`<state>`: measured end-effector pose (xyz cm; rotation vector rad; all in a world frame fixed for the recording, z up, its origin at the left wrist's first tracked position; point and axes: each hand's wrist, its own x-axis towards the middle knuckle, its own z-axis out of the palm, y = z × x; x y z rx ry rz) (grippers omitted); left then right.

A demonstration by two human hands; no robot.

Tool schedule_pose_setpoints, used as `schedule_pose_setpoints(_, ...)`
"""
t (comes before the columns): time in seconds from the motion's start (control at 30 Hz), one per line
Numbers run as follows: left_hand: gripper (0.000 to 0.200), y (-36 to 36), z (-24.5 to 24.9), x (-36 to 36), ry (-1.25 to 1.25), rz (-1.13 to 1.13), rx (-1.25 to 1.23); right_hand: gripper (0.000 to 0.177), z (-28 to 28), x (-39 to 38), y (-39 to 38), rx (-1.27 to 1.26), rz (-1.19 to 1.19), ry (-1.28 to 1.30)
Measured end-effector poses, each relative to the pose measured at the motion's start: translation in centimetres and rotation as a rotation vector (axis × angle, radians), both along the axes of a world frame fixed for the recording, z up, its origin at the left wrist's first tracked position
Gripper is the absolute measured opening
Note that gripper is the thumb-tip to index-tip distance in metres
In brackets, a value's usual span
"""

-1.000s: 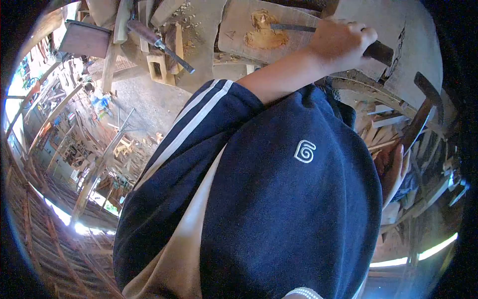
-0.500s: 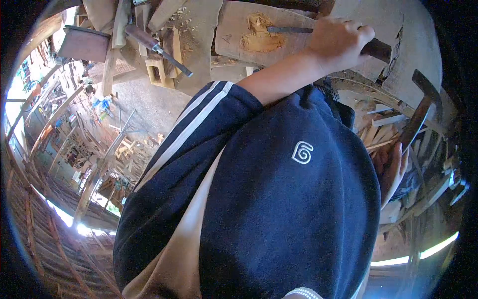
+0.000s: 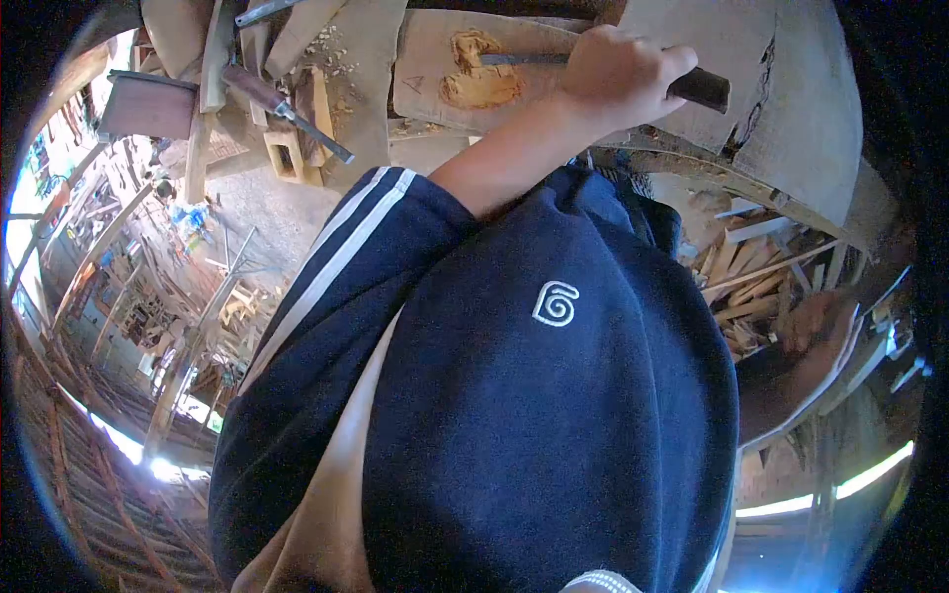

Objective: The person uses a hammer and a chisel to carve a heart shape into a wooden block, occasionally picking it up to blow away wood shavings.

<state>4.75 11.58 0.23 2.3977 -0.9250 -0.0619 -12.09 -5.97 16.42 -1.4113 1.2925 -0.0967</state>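
My left hand (image 3: 628, 79) is closed around a chisel (image 3: 703, 90). Its dark handle end sticks out past my thumb, and its flat blade points left. The blade's tip rests in a rough yellow hollow (image 3: 484, 91) cut in a wooden board (image 3: 420, 91). Out to the right, my right hand (image 3: 813, 321) is raised and smeared by motion. The hammer it gripped a moment earlier is hard to make out now, blurred near the dark edge of the view.
A second chisel (image 3: 287, 112) with a wooden handle lies at the upper left beside wood offcuts (image 3: 284, 156) and chips (image 3: 331, 49). A brown block (image 3: 148, 107) sits farther left. Split wood (image 3: 756, 267) is piled at the right. A long crack (image 3: 753, 99) runs through the slab.
My right hand has swung up and outward, carrying the hammer from beside the slab toward the right edge. The view has shifted, so the board and left hand appear farther left.
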Motion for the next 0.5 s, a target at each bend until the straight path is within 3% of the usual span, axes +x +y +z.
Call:
schedule_pose_setpoints(0.13, 0.032, -0.4, 1.1, 0.1, 0.030, 0.042, -0.106, 0.016, -0.3, 0.5, 0.1, 0.040, 0.022, -0.027)
schedule_pose_setpoints(0.5, 0.030, -0.9, 1.1, 0.6, 0.038, 0.083, -0.087, 0.016, -0.2, 1.1, 0.0, 0.113, 0.066, -0.083)
